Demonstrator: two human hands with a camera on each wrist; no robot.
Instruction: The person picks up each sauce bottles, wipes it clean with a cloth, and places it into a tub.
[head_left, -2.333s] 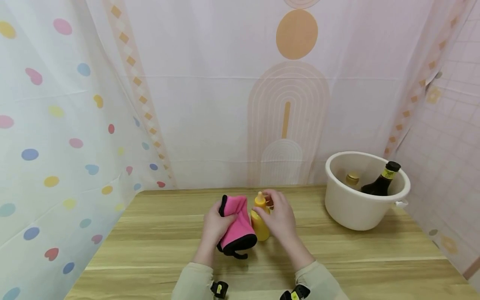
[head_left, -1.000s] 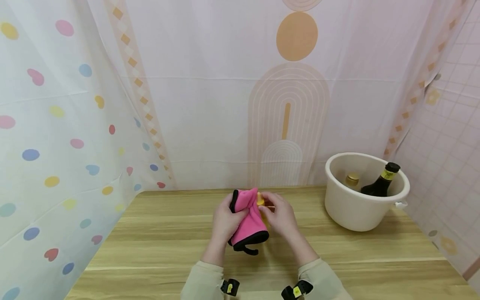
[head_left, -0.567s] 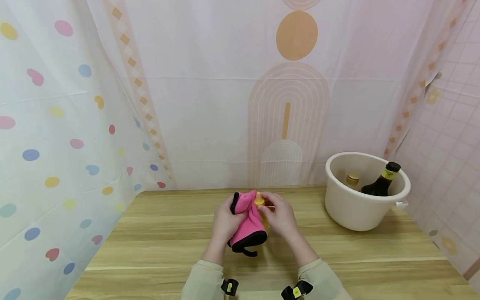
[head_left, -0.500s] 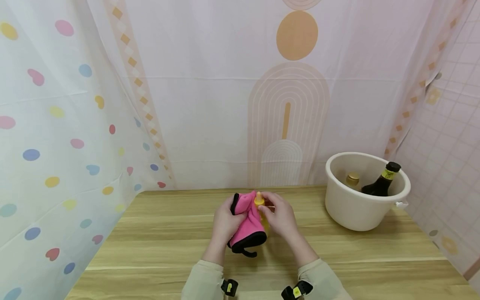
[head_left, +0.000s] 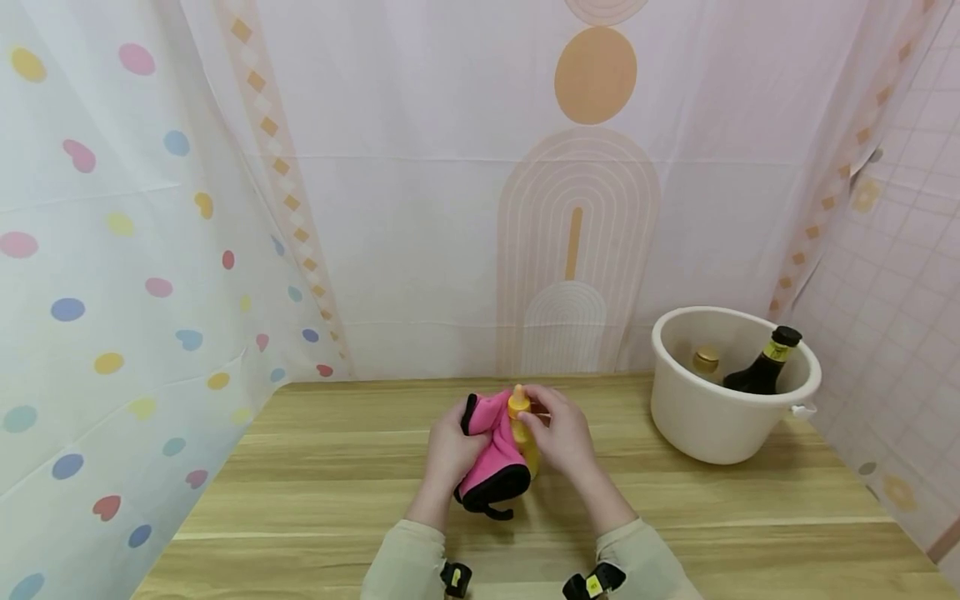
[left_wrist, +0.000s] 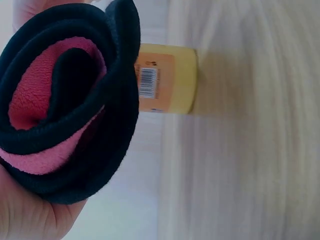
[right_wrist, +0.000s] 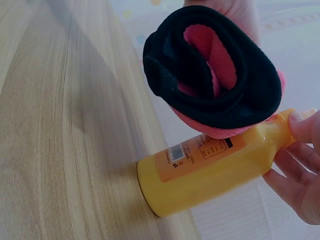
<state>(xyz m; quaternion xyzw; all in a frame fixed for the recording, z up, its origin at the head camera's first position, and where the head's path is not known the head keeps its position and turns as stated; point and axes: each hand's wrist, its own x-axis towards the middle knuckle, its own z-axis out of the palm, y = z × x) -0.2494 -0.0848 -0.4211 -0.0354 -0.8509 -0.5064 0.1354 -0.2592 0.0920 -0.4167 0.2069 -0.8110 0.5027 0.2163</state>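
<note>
In the head view my left hand (head_left: 453, 450) grips a bunched pink cloth (head_left: 493, 462) with black edging, and a black loop hangs from its lower end. Both wrist views look into the cloth's rolled end. Close against its right side is an upright yellow squeeze bottle (head_left: 528, 450) with a pointed nozzle. My right hand (head_left: 558, 429) pinches that bottle around its neck, thumb in front. An orange label with a barcode shows on the bottle (right_wrist: 210, 172) in the right wrist view. Part of the bottle is hidden behind the cloth.
A cream bucket (head_left: 720, 433) stands at the right of the wooden table (head_left: 315, 500). Inside it are a dark bottle (head_left: 761, 371) with a black cap and another bottle with a gold cap (head_left: 705, 359). A patterned curtain (head_left: 420, 250) hangs behind the table.
My left hand has brought the cloth rightward against the yellow bottle. It first covered much of the bottle, then slid slightly down, showing more nozzle. My right hand keeps its hold at the neck.
</note>
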